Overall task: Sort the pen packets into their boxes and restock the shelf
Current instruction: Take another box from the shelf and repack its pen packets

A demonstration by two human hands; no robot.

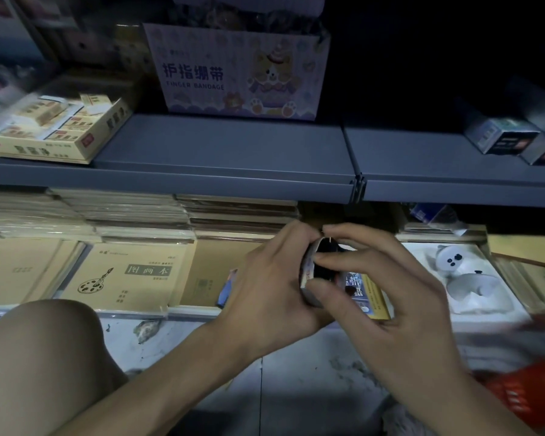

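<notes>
From my head camera, looking down as I crouch in front of the shelving: my left hand [265, 287] is wrapped round a small box [307, 272], fingers curled along its far side and thumb underneath. That keeps it steady with its dark open end turned up towards me. My right hand [381, 297] pinches at that mouth, forefinger and thumb on the top edge and the other fingers curled at the lower rim. I read this as spreading the opening so packets can slide in, though I can't see whether anything is inside yet. I hold the box low, just in front of the bottom shelf, because what I take to be the stock lies there. A blue-and-yellow packet [367, 294] shows just behind my right palm, and it is too blurred to tell whether it is a packet or another box. It rests beside the drawing books [129, 275] and a tray with a plush bear [460, 272]. Above, the grey shelf [221, 146] has bare space between the eraser box [57, 130] and the finger bandage carton [236, 70] at the back — likely where filled boxes go. A red basket [523, 394] sits on the floor at my right, near at hand.
</notes>
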